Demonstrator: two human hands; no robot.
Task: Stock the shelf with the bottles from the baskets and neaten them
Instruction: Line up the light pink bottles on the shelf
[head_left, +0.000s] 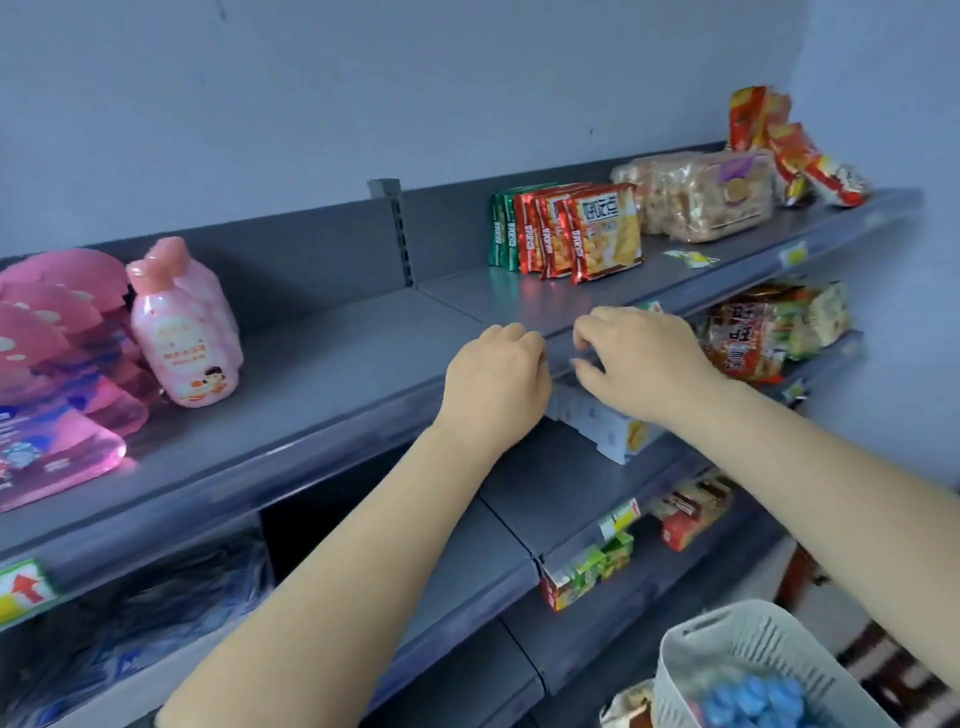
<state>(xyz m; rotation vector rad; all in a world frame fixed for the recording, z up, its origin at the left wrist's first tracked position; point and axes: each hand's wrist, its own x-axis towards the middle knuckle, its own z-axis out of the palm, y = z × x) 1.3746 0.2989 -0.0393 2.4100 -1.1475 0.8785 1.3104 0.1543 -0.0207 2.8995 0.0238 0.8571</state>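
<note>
Left hand: the left hand (496, 382) reaches to the front edge of the top shelf (332, 364), fingers curled under; whether they grip anything cannot be told.
Right hand: the right hand (641, 361) sits just beside it, fingers bent over a pale blue-white box (605, 423) on the shelf below; a firm grip cannot be confirmed.
Bottles: pink bottles (184, 332) stand at the left of the top shelf, at least two in a row behind one another, the front one bearing a cartoon figure; its writing is too blurred to read.
Pouches: several pink pouches (57, 395) lean just left of the bottles; exact count unclear.
Basket: one white basket (753, 660) at lower right holds blue-capped items (753, 701).
Snacks: about five upright cracker packets (576, 231), two green and three red, stand beside a clear biscuit bag (711, 195) and red packets (795, 150).
Tags: a green tag with a red arrow (23, 590) clings to the shelf rail.
</note>
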